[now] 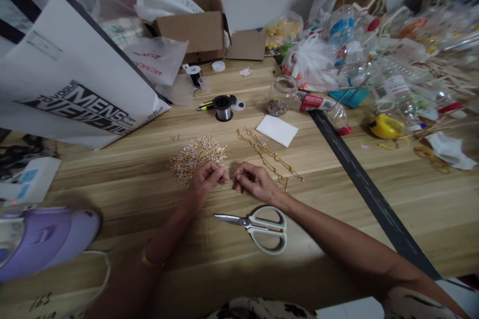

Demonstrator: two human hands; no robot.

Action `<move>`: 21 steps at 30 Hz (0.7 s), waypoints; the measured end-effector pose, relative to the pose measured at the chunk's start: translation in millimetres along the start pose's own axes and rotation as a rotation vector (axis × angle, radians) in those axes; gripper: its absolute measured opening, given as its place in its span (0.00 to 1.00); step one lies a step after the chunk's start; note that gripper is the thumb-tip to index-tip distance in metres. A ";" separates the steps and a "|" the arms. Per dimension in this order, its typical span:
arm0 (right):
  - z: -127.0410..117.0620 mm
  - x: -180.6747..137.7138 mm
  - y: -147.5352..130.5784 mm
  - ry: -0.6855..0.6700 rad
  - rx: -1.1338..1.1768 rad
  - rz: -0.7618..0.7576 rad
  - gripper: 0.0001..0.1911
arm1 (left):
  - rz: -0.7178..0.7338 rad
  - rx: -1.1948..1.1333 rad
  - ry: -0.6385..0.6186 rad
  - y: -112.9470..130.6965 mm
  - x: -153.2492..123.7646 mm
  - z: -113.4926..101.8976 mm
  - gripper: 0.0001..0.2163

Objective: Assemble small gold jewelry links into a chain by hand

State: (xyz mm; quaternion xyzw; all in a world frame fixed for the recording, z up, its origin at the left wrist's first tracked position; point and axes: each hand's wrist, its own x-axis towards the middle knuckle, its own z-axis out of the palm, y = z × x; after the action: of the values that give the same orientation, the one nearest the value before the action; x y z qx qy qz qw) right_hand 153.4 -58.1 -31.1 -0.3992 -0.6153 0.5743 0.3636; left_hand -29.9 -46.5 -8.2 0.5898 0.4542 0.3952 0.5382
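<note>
My left hand (205, 179) and my right hand (251, 182) rest on the wooden table (337, 209), fingertips pinched and almost touching. Both are closed on something small that I cannot make out. A pile of small gold and white beaded pieces (194, 157) lies just behind my left hand. Gold chains (271, 157) stretch across the table behind my right hand. Scissors with pale green handles (260, 227) lie closed in front of my hands.
A spool of thin wire (223, 107), a white card (277, 130), a bead jar (281, 95) and a yellow tape measure (383, 126) sit further back. A cardboard box (198, 30), a large white bag (71, 79) and plastic clutter line the far side. A purple device (41, 241) sits left.
</note>
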 end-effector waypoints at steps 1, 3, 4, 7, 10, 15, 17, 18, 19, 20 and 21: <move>0.2 0.2 -0.7 0.005 0.008 0.001 0.08 | 0.002 0.007 -0.008 -0.6 0.0 -0.2 0.11; 0.6 0.2 -2.2 0.011 0.027 0.004 0.10 | 0.000 0.023 -0.024 -1.1 0.0 -0.1 0.11; 0.8 0.1 -2.8 0.010 0.039 0.004 0.11 | -0.002 0.028 -0.031 -1.1 0.0 0.1 0.11; 0.8 -0.5 -4.2 -0.018 0.086 0.002 0.14 | 0.001 0.035 -0.051 -0.6 -0.1 1.0 0.10; 0.2 -0.9 -4.7 -0.050 0.123 0.005 0.15 | 0.005 0.022 -0.072 -0.4 -0.5 1.4 0.10; -0.9 -0.5 -4.8 -0.065 0.136 0.005 0.15 | -0.013 -0.027 -0.090 -0.3 -1.0 1.4 0.10; -0.8 -0.2 -5.0 -0.052 0.142 0.004 0.15 | -0.017 -0.038 -0.082 -0.2 -1.0 1.5 0.10; -0.6 -0.2 -5.2 -0.045 0.146 0.005 0.15 | -0.018 -0.038 -0.077 -0.2 -1.1 1.6 0.10; -0.3 -0.1 -5.5 -0.037 0.149 0.005 0.15 | -0.019 -0.035 -0.075 -0.1 -1.1 1.7 0.10; 0.0 -0.1 -5.7 -0.029 0.152 0.004 0.15 | -0.023 -0.030 -0.076 -0.1 -1.2 1.8 0.10; 0.3 -0.2 -5.9 -0.020 0.153 0.003 0.15 | -0.026 -0.027 -0.079 0.1 -1.3 2.0 0.10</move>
State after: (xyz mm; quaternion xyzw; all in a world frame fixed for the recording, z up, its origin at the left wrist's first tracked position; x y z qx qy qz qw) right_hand 152.8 -58.5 -25.2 -0.3653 -0.5725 0.6243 0.3861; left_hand -28.4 -48.3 -8.3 0.5915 0.4349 0.3706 0.5689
